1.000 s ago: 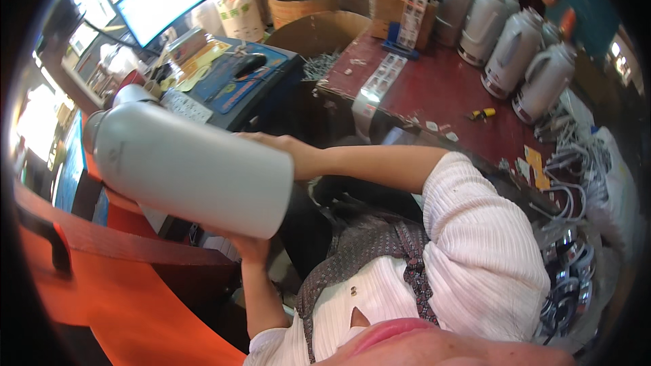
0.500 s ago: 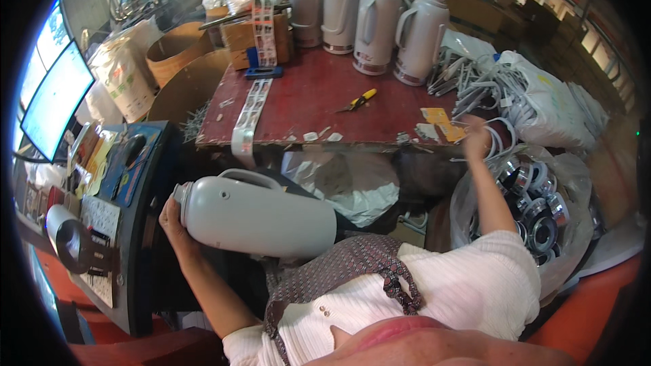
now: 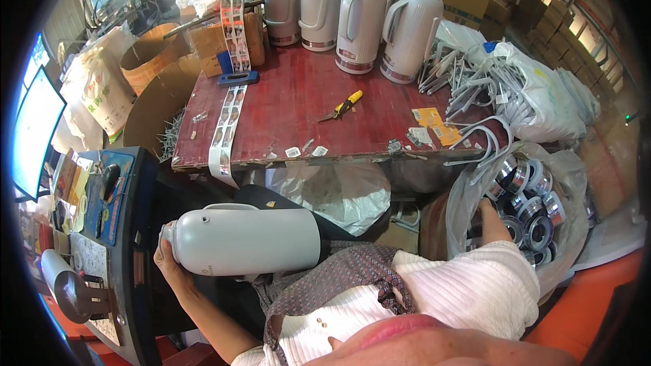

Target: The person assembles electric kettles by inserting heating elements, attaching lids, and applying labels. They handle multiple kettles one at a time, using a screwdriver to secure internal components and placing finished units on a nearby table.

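A grey thermos flask (image 3: 251, 240) lies on its side across my lap, its neck toward the left and its handle on the far side. My left hand (image 3: 167, 257) is closed around the neck end. My right hand (image 3: 485, 211) reaches down into a clear plastic bag (image 3: 461, 196) of shiny silver and black ring-shaped parts (image 3: 538, 232). The bag's edge and the parts hide its fingers. Just beyond it, grey curved handles (image 3: 498, 137) hang over the table's right corner.
Several upright grey flasks (image 3: 358, 20) stand at the back of the red table (image 3: 285, 105). Yellow-handled cutters (image 3: 342, 106) and orange labels (image 3: 434, 120) lie on it. A sticker strip (image 3: 227, 129) hangs over the front edge. At left is a dark side desk (image 3: 135, 230) with a screen.
My right hand has moved from the handles at the table corner nearer to me and down into the bag of rings. My left hand still holds the flask, now lying more level.
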Motion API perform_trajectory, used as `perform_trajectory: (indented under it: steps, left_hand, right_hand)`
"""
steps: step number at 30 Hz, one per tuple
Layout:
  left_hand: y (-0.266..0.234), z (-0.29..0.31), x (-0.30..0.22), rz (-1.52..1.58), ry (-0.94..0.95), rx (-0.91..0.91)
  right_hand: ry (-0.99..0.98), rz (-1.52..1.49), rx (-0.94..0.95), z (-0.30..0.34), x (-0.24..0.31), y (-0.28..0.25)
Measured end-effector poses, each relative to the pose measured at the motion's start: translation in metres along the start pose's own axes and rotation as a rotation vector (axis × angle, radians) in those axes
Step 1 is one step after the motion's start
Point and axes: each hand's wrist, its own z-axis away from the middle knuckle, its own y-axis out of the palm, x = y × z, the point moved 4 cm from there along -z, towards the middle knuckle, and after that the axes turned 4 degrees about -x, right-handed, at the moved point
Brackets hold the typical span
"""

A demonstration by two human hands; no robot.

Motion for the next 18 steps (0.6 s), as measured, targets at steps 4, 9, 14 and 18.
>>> perform_trajectory:
  steps: [4, 9, 14, 18]
  left_hand:
    - [-0.016, -0.004, 0.018, 0.071, 0.009, 0.060]
    - [-0.054, 0.000, 0.044, 0.258, -0.076, 0.059]
    - [-0.091, 0.014, 0.072, 0.399, -0.288, -0.226]
    - [-0.132, 0.041, 0.050, 0.254, -0.207, -0.394]
  right_hand:
    - [0.079, -0.437, -0.042, -0.011, 0.002, -0.035]
    - [-0.523, -0.272, -0.662, 0.086, 0.122, -0.201]
    - [-1.547, -0.772, -0.194, 0.337, 0.314, -0.230]
    - [-1.441, -1.131, 0.941, 0.526, 0.362, -0.093]
